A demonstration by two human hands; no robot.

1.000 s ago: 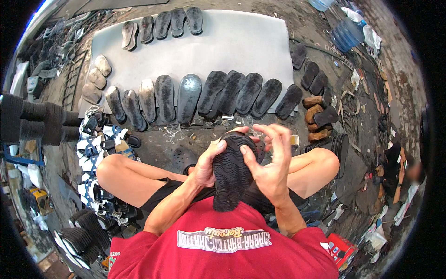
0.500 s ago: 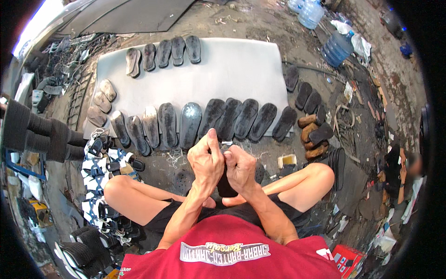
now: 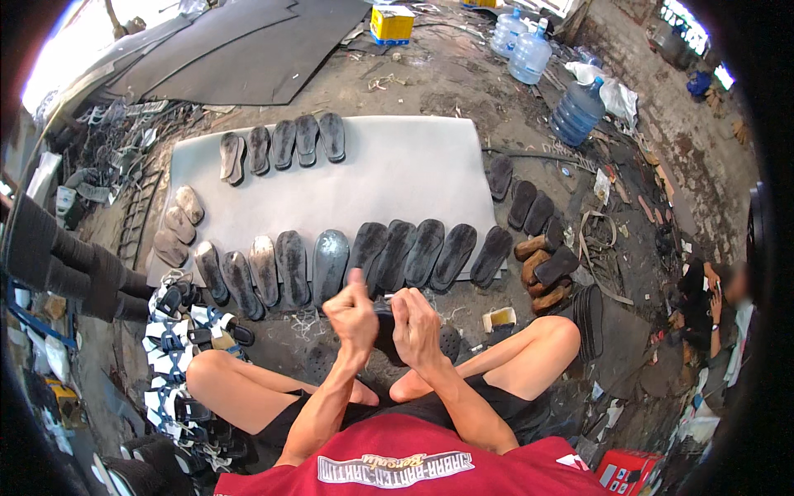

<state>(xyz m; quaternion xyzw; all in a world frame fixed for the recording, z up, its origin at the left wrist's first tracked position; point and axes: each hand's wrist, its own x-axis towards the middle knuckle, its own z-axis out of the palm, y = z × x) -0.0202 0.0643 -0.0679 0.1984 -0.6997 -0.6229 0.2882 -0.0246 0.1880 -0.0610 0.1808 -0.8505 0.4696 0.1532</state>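
A pale sheet (image 3: 405, 178) spreads over the floor beyond both hands, and a red shirt (image 3: 521, 471) fills the near side. A heap of white-and-blue sandals (image 3: 168, 332) lies well to the left of the left hand (image 3: 351, 321). Just beyond the hands runs a row of dark soles (image 3: 454, 257). The left hand is curled with its thumb up; whether it grips anything, I cannot tell. The right hand (image 3: 416, 329) is closed, its bent fingers apparently pinching the dark piece (image 3: 386, 337), which sits between the two hands, mostly hidden. It is probably light, bendable and not fragile, with good friction; its side edges look the best hold. Smallest is the writing: upside-down lettering on the shirt's chest panel (image 3: 397, 469), nearer the wearer than either hand.
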